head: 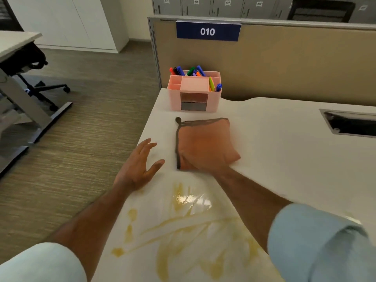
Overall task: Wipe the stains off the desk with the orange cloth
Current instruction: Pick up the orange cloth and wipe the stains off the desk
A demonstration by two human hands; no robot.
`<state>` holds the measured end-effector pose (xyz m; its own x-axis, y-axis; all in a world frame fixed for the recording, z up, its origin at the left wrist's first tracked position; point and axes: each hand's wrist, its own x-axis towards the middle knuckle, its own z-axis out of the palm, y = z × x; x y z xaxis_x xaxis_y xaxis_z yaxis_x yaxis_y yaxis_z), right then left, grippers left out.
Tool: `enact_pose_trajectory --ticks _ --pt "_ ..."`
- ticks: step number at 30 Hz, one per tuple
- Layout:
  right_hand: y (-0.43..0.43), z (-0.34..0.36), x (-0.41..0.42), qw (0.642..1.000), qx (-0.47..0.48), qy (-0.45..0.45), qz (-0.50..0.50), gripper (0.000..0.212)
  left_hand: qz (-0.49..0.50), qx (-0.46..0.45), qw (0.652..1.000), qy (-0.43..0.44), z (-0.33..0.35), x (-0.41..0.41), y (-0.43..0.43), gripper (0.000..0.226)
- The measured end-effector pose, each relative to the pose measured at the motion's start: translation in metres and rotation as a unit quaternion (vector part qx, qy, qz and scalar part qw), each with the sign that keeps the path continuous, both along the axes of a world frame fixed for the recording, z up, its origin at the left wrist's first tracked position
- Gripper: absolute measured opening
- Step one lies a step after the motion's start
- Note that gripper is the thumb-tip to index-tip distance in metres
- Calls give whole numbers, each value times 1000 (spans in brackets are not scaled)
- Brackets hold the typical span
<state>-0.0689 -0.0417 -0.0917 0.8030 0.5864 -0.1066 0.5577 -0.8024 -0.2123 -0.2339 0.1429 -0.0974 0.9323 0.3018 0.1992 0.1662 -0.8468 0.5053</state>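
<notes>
An orange cloth with a dark trim lies on the white desk, just in front of a pink organiser. My right hand is at the cloth's near edge, blurred into it, and seems to grip it; its fingers are hidden. My left hand rests near the desk's left edge, left of the cloth, fingers spread and holding nothing. Yellow-brown smeared stains cover the desk between my forearms, with a wet shiny patch at their far end.
A pink desk organiser full of coloured pens stands behind the cloth against a beige partition marked 010. A cable slot opens in the desk at the right. Carpet floor and an office chair lie to the left.
</notes>
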Motion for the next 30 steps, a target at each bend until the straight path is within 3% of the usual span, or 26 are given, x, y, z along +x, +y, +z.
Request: enact_pose_trajectory --ticks 5,11,13,15,18,21,25,30 --pt "15 -3 -51 992 12 -28 120 72 -1 114 991 65 4 -37 5 77" --pt "-49 -5 -49 986 66 -75 137 55 33 106 989 99 4 -62 7 79" --pt "-40 -2 -37 992 83 -46 86 59 33 102 989 105 5 -69 7 80" --pt "-11 -1 -28 997 71 1 30 78 33 98 989 109 4 -77 6 81" --pt "39 -2 -31 999 22 9 42 94 40 95 990 100 3 -90 6 80" --pt "68 -4 -64 994 19 10 111 87 37 95 989 110 0 -106 6 84" --pt "37 -6 -107 983 53 -64 164 63 52 70 989 116 -1 -121 1 92" --pt "-30 -1 -83 986 99 -59 123 49 58 53 990 115 0 -134 -5 87"
